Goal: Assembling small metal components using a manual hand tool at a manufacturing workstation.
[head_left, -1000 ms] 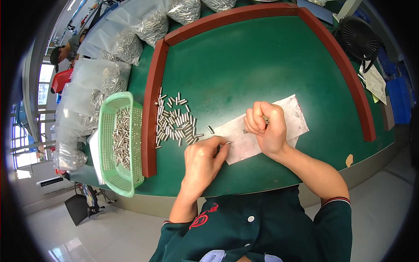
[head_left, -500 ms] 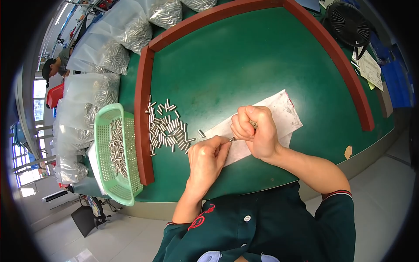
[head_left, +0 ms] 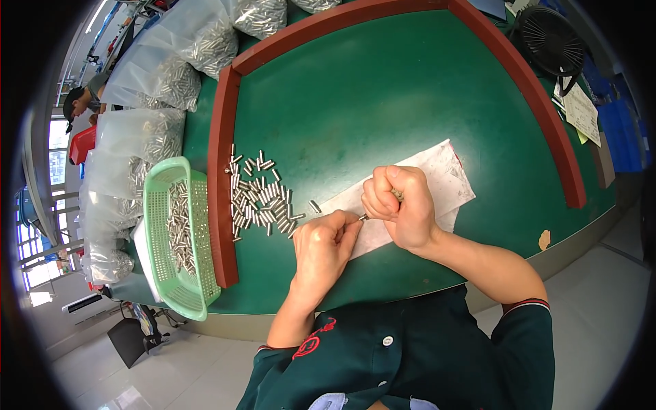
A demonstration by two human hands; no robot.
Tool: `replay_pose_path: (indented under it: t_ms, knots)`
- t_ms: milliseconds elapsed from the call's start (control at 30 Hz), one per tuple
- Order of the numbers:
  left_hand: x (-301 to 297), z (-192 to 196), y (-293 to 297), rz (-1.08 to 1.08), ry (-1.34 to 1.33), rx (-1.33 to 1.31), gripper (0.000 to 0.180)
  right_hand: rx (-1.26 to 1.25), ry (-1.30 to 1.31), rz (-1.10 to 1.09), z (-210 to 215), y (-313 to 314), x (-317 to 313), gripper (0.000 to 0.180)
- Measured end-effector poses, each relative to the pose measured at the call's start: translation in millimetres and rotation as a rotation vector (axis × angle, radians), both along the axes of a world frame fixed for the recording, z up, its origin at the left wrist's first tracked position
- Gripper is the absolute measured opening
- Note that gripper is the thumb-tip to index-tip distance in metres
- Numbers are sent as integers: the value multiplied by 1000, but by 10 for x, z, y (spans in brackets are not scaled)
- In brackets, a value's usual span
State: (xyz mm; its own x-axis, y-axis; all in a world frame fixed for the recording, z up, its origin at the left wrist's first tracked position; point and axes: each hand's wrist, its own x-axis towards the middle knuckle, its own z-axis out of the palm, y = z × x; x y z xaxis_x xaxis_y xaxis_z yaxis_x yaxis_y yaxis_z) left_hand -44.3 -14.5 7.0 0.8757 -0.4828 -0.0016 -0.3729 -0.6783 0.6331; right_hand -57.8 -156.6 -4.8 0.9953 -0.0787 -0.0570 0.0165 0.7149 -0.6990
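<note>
Finger and thumb of my left hand (head_left: 321, 242) pinch a small metal pin (head_left: 362, 217), most of it hidden by the fingertips. Right beside it, my right hand (head_left: 403, 205) is closed in a fist. A yellowish bit of what it grips shows between the fingers; the rest is covered. Both hands are over a smudged white cloth (head_left: 437, 174) on the green tabletop (head_left: 355, 96). One loose metal pin (head_left: 314, 206) lies just beyond my left hand. Farther left, a loose pile of metal pins (head_left: 263, 201) spreads beside the red-brown rail.
A red-brown rail (head_left: 222, 184) borders the work area. Outside it, at left, stands a light green basket (head_left: 195, 294) holding pins, along with several clear bags (head_left: 164, 133) of pins. A black fan (head_left: 549, 41) and papers (head_left: 581, 116) are at far right. Another person (head_left: 85, 102) is at far left.
Both hands keep nearly the same pose, close together over the cloth. The table's left side, with basket and bags, appears shifted slightly left in the view.
</note>
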Motion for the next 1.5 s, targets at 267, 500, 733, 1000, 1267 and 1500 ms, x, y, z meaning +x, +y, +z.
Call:
replay_pose_path:
  t_ms: [267, 500, 733, 1000, 1267, 1500]
  knots:
    - [-13, -38, 24, 16, 10, -28, 6, -49, -28, 14, -34, 38, -32, 39]
    - [-13, -46, -10, 11, -21, -56, 5, -176, -91, -38, -60, 84, -60, 41]
    - [-11, -61, -13, -46, -138, -52, 4, -234, -63, -56, -30, 94, -19, 41]
    - [69, -59, 190, 65, 837, -987, 9, 127, -31, 6, 81, -115, 26, 40]
    - [62, -89, 209, 94, 1001, -1133, 17, 88, -47, -33, 76, -110, 36, 40]
    - [102, 38, 272, 262, 943, -1134, 28, 127, -51, -47, 46, -78, 49, 38]
